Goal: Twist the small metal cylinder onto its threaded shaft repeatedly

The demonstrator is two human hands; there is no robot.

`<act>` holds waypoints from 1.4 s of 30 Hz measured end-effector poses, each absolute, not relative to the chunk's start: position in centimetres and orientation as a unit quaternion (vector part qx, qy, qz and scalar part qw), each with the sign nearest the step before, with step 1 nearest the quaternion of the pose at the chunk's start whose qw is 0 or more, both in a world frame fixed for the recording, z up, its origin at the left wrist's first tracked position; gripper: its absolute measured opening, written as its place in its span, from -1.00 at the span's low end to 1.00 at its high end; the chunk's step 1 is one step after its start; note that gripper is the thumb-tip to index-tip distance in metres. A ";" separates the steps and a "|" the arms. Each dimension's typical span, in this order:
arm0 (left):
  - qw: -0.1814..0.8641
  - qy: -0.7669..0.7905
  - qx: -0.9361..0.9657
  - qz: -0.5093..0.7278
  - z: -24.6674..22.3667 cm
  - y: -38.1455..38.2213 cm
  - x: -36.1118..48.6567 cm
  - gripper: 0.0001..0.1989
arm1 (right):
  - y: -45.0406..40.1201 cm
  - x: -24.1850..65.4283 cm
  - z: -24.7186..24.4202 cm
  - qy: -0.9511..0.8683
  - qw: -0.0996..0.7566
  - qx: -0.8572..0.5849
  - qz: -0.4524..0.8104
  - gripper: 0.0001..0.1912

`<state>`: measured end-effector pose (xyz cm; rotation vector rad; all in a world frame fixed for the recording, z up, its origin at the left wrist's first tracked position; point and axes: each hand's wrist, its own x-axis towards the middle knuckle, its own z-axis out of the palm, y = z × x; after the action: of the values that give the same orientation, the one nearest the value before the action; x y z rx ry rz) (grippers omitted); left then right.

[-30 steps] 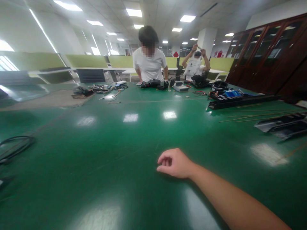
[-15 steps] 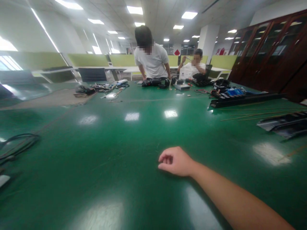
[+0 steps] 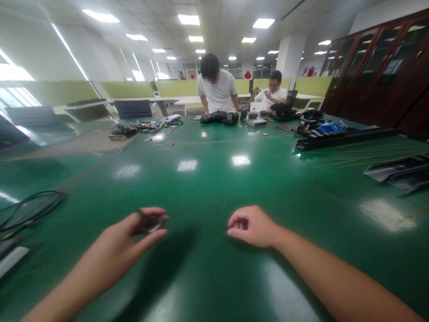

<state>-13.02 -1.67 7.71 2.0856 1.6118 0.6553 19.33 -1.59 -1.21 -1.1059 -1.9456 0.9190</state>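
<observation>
My left hand (image 3: 134, 235) is above the green tabletop (image 3: 208, 188), at the left of the middle. Its thumb and fingers close on a small dark object (image 3: 152, 223) with a shiny, pale part. The fingers cover much of it and blur hides its kind. To the right, my right hand (image 3: 251, 227) rests on its side on the table, loosely curled. A small gap shows between thumb and fingers, and I see nothing held there. The two hands are apart, facing each other.
Black cables (image 3: 36, 205) and a white-edged item (image 3: 13, 261) lie at the left edge. Black metal channels (image 3: 348, 137) and thin rods (image 3: 362, 158) lie on the right. Electronics and tools (image 3: 231, 117) line the far side, where a person (image 3: 217, 91) leans and another person (image 3: 276, 96) sits.
My left hand has come into view from the lower left, holding the small dark object. My right hand keeps its pose on the table; the view has shifted slightly.
</observation>
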 end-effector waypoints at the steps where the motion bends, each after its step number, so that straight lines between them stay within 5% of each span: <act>1: 0.253 0.532 0.777 0.222 7.3 -1.0 -10.8 -0.47 | -1.6 19.4 -1.2 -0.747 0.359 -0.431 0.356 -0.84; 7: 0.377 0.395 0.798 0.254 3.4 0.8 -0.1 -0.59 | -1.5 19.6 -1.5 -0.751 0.353 -0.466 0.306 -0.89; 14: 0.550 0.411 0.658 0.310 0.6 1.6 -0.7 -0.57 | -1.7 19.1 -1.6 -0.769 0.329 -0.471 0.279 -0.87; 24: 0.524 0.348 0.697 0.344 0.3 1.7 -0.9 -0.74 | -2.0 19.1 -1.1 -0.767 0.317 -0.474 0.294 -0.89; 42: 0.533 0.387 0.685 0.309 1.0 1.4 -0.6 -0.67 | -2.0 19.1 -0.9 -0.792 0.308 -0.459 0.260 -0.90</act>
<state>-0.62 1.38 0.98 1.6336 0.9236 0.7369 19.08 -2.03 -0.92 -1.2149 -2.0936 0.6875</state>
